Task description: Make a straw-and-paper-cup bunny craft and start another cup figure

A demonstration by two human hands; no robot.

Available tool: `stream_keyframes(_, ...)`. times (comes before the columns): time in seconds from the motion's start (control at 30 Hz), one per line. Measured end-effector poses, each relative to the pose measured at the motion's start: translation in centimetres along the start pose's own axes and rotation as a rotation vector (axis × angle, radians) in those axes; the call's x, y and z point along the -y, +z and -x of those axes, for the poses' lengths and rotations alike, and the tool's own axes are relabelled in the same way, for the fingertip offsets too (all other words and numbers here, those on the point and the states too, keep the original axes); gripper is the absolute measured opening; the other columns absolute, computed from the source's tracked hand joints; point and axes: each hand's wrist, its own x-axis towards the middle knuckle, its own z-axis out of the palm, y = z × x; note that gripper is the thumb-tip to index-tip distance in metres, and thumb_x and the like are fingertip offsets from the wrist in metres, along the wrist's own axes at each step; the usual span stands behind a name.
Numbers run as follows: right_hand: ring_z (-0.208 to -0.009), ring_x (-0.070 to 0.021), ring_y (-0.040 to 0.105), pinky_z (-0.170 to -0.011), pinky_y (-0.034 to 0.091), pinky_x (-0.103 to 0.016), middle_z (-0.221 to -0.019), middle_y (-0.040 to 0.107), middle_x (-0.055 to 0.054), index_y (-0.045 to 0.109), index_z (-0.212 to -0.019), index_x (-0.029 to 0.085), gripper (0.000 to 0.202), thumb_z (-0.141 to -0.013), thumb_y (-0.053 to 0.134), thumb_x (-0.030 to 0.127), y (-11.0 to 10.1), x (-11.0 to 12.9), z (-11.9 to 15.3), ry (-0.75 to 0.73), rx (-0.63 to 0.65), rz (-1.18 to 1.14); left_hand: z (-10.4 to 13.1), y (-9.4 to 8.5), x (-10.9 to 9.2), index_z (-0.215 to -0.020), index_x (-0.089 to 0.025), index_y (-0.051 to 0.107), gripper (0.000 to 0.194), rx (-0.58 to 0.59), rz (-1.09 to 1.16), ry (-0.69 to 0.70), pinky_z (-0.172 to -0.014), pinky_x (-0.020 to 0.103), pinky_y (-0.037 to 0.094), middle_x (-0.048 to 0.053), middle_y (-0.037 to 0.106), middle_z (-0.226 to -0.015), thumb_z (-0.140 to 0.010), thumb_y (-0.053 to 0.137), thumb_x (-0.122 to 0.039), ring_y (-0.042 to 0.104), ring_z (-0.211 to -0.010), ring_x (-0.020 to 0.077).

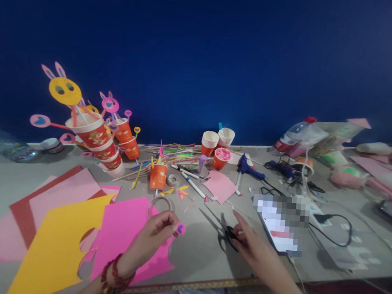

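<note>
Between the thumb and fingertips of my left hand [159,235] is a small round pink paper disc [181,228] with a blue heart-like mark. The hand is above a bright pink paper sheet [124,223]. My right hand [252,243] has its fingers on the black handles of the scissors [225,226], with the index finger stretched forward. The scissor blades point away and to the left, slightly apart, and cast a shadow on the table. Just beyond my left hand lies a roll of tape [160,198]. Right of my right hand is a phone [276,225], its screen blurred.
Yellow paper [58,231] with curved cut-outs lies at left. Decorated cup figures [96,133] stand behind it. A small orange cup [158,178], straws [171,151], paper scraps and pens are in the middle. Farther right are a blue glue gun [249,168], cables and a bottle [295,135].
</note>
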Motion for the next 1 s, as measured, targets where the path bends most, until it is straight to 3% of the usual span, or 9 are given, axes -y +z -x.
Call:
stream_keyframes(0.17, -0.080, -0.0193, 0.066, -0.068, 0.055, -0.033, -0.105, 0.063, -0.007, 0.039, -0.148, 0.030, 0.062, -0.094, 0.063, 0.045, 0.9, 3.0, 0.0, 0.069, 0.209, -0.723, -0.2, -0.4, -1.3, -0.079, -0.020, 0.058, 0.021, 0.073, -0.008, 0.046, -0.070, 0.026, 0.041, 0.000, 0.058, -0.079, -0.093, 0.062, -0.035, 0.052, -0.075, 0.0151)
stream_keyframes(0.3, -0.076, -0.0178, 0.066, -0.062, 0.051, -0.027, -0.095, 0.065, -0.004, 0.044, -0.140, 0.029, 0.068, -0.084, 0.078, 0.048, 2.6, 6.2, -0.4, 0.167, 0.335, -1.019, -0.5, -0.7, -2.3, -0.076, -0.020, 0.056, 0.022, 0.099, -0.021, 0.124, -0.078, 0.029, 0.043, 0.003, 0.062, -0.089, -0.091, 0.065, -0.032, 0.056, -0.086, 0.0180)
stream_keyframes(0.43, -0.062, -0.0139, 0.058, -0.053, 0.048, -0.024, -0.080, 0.065, 0.001, 0.048, -0.133, 0.026, 0.071, -0.076, 0.085, 0.047, 3.9, 8.6, -0.9, 0.247, 0.316, -1.078, -0.4, -0.6, -2.7, -0.075, -0.020, 0.053, 0.024, 0.090, 0.013, 0.135, -0.080, 0.030, 0.044, 0.006, 0.065, -0.096, -0.093, 0.063, -0.032, 0.059, -0.092, 0.0199)
stream_keyframes(0.63, -0.059, -0.0138, 0.055, -0.050, 0.040, -0.022, -0.077, 0.068, -0.001, 0.043, -0.138, 0.023, 0.085, -0.073, 0.081, 0.062, 4.7, 9.6, -1.3, 0.183, 0.358, -1.019, -0.2, -0.2, -2.3, -0.076, -0.020, 0.054, 0.024, 0.099, 0.083, 0.115, -0.086, 0.034, 0.045, 0.009, 0.069, -0.105, -0.093, 0.064, -0.034, 0.062, -0.102, 0.0236)
stream_keyframes(0.73, -0.054, -0.0122, 0.053, -0.051, 0.037, -0.022, -0.072, 0.066, 0.002, 0.043, -0.136, 0.023, 0.082, -0.072, 0.083, 0.054, 4.4, 9.7, -1.5, 0.183, 0.375, -0.947, -0.3, -0.2, -2.5, -0.074, -0.019, 0.054, 0.028, 0.117, 0.095, 0.086, -0.085, 0.032, 0.045, 0.008, 0.068, -0.096, -0.090, 0.069, -0.037, 0.062, -0.095, 0.0219)
stream_keyframes(0.83, -0.062, -0.0147, 0.060, -0.058, 0.040, -0.023, -0.068, 0.062, 0.005, 0.043, -0.129, 0.024, 0.081, -0.067, 0.088, 0.049, 3.6, 9.9, -1.8, 0.185, 0.377, -0.952, -0.6, -0.6, -2.9, -0.073, -0.018, 0.055, 0.031, 0.163, 0.090, 0.033, -0.079, 0.029, 0.045, 0.006, 0.067, -0.089, -0.086, 0.073, -0.040, 0.061, -0.087, 0.0190)
stream_keyframes(1.0, -0.055, -0.0114, 0.057, -0.052, 0.038, -0.020, -0.068, 0.066, 0.005, 0.044, -0.112, 0.025, 0.076, -0.060, 0.092, 0.054, 3.1, 9.3, -2.1, 0.220, 0.496, -0.981, -1.4, -1.6, -3.6, -0.075, -0.016, 0.060, 0.025, 0.246, -0.006, -0.008, -0.068, 0.024, 0.042, 0.001, 0.061, -0.076, -0.085, 0.073, -0.035, 0.054, -0.071, 0.0131)
